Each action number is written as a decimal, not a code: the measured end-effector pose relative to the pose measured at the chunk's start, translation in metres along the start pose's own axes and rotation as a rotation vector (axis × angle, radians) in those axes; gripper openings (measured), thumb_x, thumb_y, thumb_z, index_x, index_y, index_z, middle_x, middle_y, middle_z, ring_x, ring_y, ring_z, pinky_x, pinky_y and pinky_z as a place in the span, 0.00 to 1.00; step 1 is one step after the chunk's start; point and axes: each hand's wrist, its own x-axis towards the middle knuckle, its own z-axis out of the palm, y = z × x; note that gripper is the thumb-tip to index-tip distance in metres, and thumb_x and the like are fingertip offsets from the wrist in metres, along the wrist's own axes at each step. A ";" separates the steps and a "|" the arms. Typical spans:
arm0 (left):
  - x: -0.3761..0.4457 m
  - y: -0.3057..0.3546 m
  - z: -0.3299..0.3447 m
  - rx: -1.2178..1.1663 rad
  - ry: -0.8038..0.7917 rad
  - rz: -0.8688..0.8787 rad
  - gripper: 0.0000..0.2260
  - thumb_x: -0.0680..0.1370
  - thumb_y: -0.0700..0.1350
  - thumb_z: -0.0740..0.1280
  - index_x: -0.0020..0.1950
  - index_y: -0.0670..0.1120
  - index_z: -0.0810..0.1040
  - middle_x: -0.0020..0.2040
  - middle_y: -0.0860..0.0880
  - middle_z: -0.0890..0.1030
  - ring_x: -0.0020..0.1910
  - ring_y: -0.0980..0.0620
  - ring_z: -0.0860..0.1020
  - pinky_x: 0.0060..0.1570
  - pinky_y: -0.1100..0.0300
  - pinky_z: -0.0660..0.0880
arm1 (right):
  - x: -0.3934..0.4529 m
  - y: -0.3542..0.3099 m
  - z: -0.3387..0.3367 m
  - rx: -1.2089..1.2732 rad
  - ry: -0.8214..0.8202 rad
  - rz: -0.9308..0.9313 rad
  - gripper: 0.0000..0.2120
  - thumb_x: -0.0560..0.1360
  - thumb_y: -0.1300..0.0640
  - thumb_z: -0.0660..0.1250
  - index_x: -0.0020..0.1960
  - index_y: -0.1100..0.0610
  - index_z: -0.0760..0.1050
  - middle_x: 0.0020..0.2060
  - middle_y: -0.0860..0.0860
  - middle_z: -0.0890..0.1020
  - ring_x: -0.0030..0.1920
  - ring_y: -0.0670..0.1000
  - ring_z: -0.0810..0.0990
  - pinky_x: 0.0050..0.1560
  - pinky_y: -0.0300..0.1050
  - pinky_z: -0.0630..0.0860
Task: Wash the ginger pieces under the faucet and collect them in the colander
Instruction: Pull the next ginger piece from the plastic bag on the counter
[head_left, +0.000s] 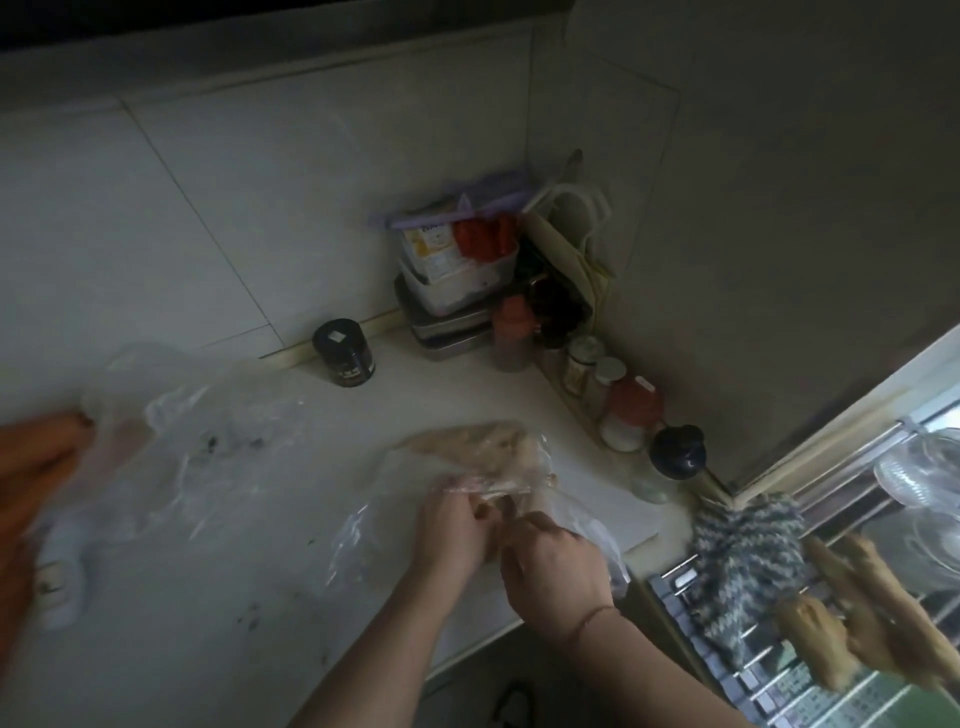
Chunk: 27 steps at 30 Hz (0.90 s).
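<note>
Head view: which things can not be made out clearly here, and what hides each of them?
- Ginger: wrapped in a clear plastic bag; piece count unclear.
- Left hand and right hand: fingertips buried in the plastic.
- Orange objects: cut by the left edge, blurred.
- Faucet, colander: not identifiable.
- Jar label: too small, dim.

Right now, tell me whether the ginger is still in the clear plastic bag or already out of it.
Still in: the tan ginger pieces show through the clear plastic bag, while the left hand and right hand work at its mouth.
</note>
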 end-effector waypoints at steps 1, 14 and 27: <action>-0.004 0.000 -0.001 -0.001 0.016 0.018 0.11 0.72 0.48 0.67 0.52 0.48 0.83 0.49 0.46 0.84 0.51 0.44 0.81 0.48 0.59 0.73 | 0.003 -0.001 -0.002 0.007 -0.052 0.037 0.10 0.76 0.51 0.57 0.50 0.48 0.76 0.47 0.45 0.79 0.41 0.52 0.81 0.33 0.43 0.66; -0.058 -0.037 -0.022 -0.180 0.507 0.353 0.11 0.71 0.43 0.70 0.49 0.38 0.85 0.47 0.45 0.85 0.43 0.50 0.83 0.43 0.54 0.81 | 0.020 0.012 0.005 -0.046 -0.228 0.142 0.29 0.78 0.56 0.57 0.77 0.52 0.52 0.75 0.50 0.62 0.55 0.59 0.81 0.50 0.50 0.76; -0.085 -0.006 -0.071 -0.606 0.617 0.477 0.10 0.74 0.43 0.67 0.54 0.53 0.81 0.48 0.51 0.85 0.46 0.49 0.84 0.44 0.54 0.81 | -0.031 0.011 -0.025 1.290 -0.071 0.125 0.11 0.72 0.58 0.72 0.53 0.57 0.76 0.35 0.51 0.82 0.30 0.49 0.77 0.25 0.37 0.69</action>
